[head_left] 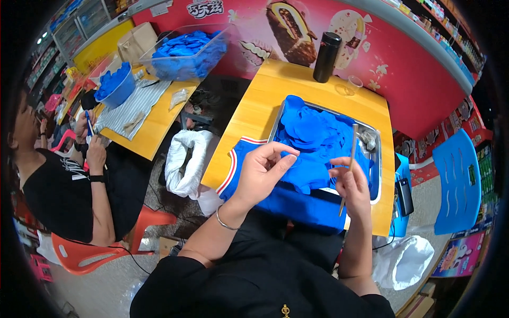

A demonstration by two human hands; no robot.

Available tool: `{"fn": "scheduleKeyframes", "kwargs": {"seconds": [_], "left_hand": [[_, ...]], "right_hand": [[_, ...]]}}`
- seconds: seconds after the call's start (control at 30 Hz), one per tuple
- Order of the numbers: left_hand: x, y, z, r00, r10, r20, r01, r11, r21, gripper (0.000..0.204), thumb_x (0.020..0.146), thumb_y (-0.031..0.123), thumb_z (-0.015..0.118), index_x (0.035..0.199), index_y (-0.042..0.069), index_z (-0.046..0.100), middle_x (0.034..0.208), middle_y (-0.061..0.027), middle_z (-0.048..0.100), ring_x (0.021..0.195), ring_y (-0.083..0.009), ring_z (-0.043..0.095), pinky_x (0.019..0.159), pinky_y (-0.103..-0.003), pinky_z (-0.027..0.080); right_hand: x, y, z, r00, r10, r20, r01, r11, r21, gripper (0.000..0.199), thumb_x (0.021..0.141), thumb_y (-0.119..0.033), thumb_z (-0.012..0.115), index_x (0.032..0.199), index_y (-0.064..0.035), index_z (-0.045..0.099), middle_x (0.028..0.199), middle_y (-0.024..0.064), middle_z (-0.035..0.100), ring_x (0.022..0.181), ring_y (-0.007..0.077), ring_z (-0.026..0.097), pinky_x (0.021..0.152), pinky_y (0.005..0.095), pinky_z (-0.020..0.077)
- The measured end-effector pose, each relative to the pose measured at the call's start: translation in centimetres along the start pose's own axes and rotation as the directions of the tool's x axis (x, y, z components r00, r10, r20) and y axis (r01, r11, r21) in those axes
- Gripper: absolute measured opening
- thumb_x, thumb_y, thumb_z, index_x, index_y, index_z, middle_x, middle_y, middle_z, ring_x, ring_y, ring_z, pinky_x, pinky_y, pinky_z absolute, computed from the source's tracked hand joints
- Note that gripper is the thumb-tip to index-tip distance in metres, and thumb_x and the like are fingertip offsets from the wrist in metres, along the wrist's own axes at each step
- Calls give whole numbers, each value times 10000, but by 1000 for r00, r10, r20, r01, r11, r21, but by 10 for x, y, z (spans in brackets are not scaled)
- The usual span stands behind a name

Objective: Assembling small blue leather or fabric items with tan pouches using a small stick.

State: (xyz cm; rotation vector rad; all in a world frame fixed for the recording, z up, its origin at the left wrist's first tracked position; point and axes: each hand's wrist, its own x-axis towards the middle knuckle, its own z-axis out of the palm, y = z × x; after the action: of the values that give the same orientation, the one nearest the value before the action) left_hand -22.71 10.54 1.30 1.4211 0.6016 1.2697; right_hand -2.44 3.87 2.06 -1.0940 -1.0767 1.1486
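Note:
My left hand (260, 172) is closed, thumb and forefinger tips pinched over the blue pieces; what lies between them is too small to make out. In my right hand (354, 185) a thin wooden stick (354, 140) is gripped, standing nearly upright. Below both hands, a metal tray (378, 183) holds a heap of flat blue fabric-like pieces (305, 127). A small clear bag (367, 141) lies at the tray's right side. Blue cloth with red and white trim (231, 167) spreads along the near left of the table, close to my left wrist.
A black bottle (327, 57) and a clear cup (354, 84) stand at the table's far side. Left are a white sack (185, 164), another table with a blue bucket (117, 90) and clear bin (212, 55), and a seated person (58, 196). A blue chair (458, 183) stands right.

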Motion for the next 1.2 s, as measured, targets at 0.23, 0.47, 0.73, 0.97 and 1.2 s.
{"fn": "scheduleKeyframes", "kwargs": {"seconds": [0.23,0.47,0.73,0.97,1.2], "left_hand": [[-2,-2,10,990,-115,83,107,990,96,136,880,141,586,927,18,621,516,47,452,449,-5,408,405,-168,318],[1,-4,7,972,-210,102,200,975,97,195,917,190,527,939,17,614,494,54,412,422,-7,415,385,-159,332],[1,-10,5,974,-202,103,196,979,63,213,923,212,517,944,21,608,505,58,407,430,0,400,384,-160,349],[-1,-10,5,981,-141,135,137,990,45,181,920,177,523,943,21,610,503,55,422,443,8,381,392,-158,358],[-2,-10,5,984,-83,157,67,992,104,173,926,160,506,967,17,593,601,50,482,466,13,415,390,-141,346]], "right_hand": [[-2,-1,8,998,20,54,-11,988,-155,145,834,-46,602,971,-13,566,714,-41,522,616,17,462,513,172,360],[-2,1,8,998,55,-19,-57,984,-167,133,852,-85,584,968,-20,568,699,-54,508,613,10,461,503,161,418],[0,3,8,997,49,-55,-55,991,-126,120,877,-128,566,942,-29,580,680,-65,477,596,10,440,495,167,411],[0,7,4,1000,5,9,-4,987,-162,118,889,-138,561,864,-24,573,666,-66,459,579,6,394,483,170,314],[-2,7,6,992,-118,-36,107,969,-221,73,867,-88,573,839,-23,562,685,-53,478,597,14,416,511,168,325]]}}
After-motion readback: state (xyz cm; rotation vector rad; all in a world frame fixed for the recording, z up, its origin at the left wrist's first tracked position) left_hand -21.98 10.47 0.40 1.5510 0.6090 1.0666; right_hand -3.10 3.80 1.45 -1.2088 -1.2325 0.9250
